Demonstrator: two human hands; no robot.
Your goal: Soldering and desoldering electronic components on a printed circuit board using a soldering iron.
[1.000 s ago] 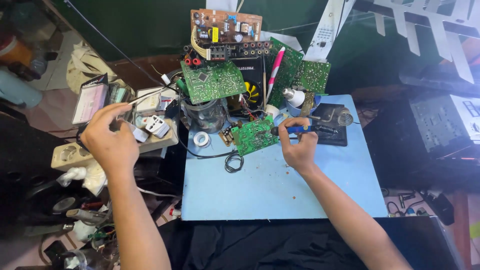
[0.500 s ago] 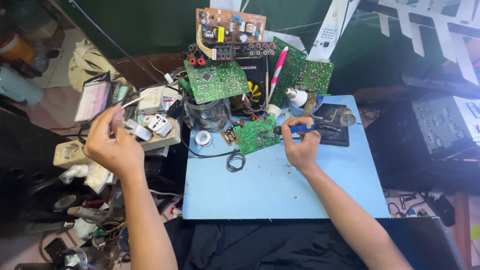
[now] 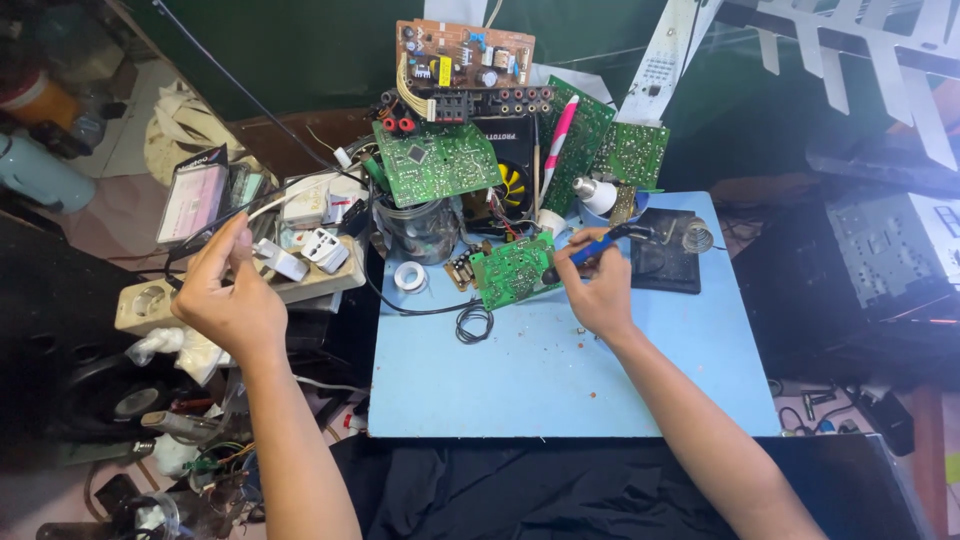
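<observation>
From the head camera, the dark jar (image 3: 418,228) at the back of your blue worktop (image 3: 560,380) carries a green circuit board (image 3: 437,162) on its rim; its contents cannot be made out. The small green board (image 3: 513,270) lies flat just in front of it. Your right hand (image 3: 600,290) has its fingers wrapped around the blue-handled soldering iron (image 3: 590,250), tip at that board, while your left hand (image 3: 232,300) is raised off to the side, fingers pinched on a thin wire (image 3: 290,190).
</observation>
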